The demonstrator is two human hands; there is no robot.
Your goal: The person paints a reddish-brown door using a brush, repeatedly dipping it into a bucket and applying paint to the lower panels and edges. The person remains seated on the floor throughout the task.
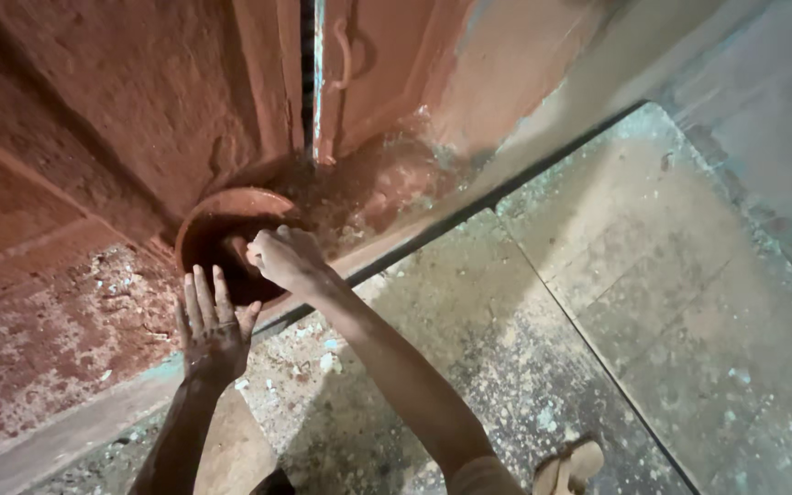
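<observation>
A round reddish-brown clay bowl (208, 220) leans against the base of a red-stained wall at the left centre of the head view. My left hand (210, 328) lies flat with its fingers spread against the bowl's near rim. My right hand (284, 258) is curled into a loose fist inside the bowl's opening, pressing at its inner surface; whether it holds anything is hidden by the fingers.
A red-painted door (359, 64) with a metal handle (345, 53) stands behind the bowl, a dark gap beside it. A raised ledge (469, 197) runs diagonally along the wall. The stone floor (616, 275) is speckled and dusty. My sandalled foot (568, 467) shows at the bottom.
</observation>
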